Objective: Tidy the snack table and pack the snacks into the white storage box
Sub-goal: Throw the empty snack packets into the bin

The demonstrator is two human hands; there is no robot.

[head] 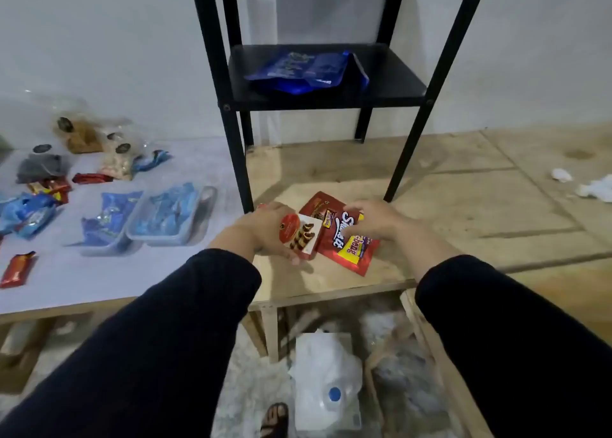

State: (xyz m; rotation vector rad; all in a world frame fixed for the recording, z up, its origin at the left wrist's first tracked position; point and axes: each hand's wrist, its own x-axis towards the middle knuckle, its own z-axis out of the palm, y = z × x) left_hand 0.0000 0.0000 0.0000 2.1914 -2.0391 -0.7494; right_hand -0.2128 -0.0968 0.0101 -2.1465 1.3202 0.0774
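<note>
My left hand (265, 227) grips a small red and white wafer-roll box (302, 237) just above the wooden table (480, 205). My right hand (374, 219) presses its fingers on a red snack pouch (344, 242) that lies flat on the wood beside the box. Two clear tubs (198, 219) with blue-wrapped snacks sit on the white tabletop (99, 278) to the left. Loose red and blue snack packs (18, 268) lie around them. A white storage box is not in sight.
A black metal shelf (390, 83) stands on the table behind my hands, with a blue bag (308, 68) on its lower board. Clear bags of snacks (86, 136) lie at the far left. Crumpled tissue (592, 189) is at the right. White plastic (326, 371) sits on the floor.
</note>
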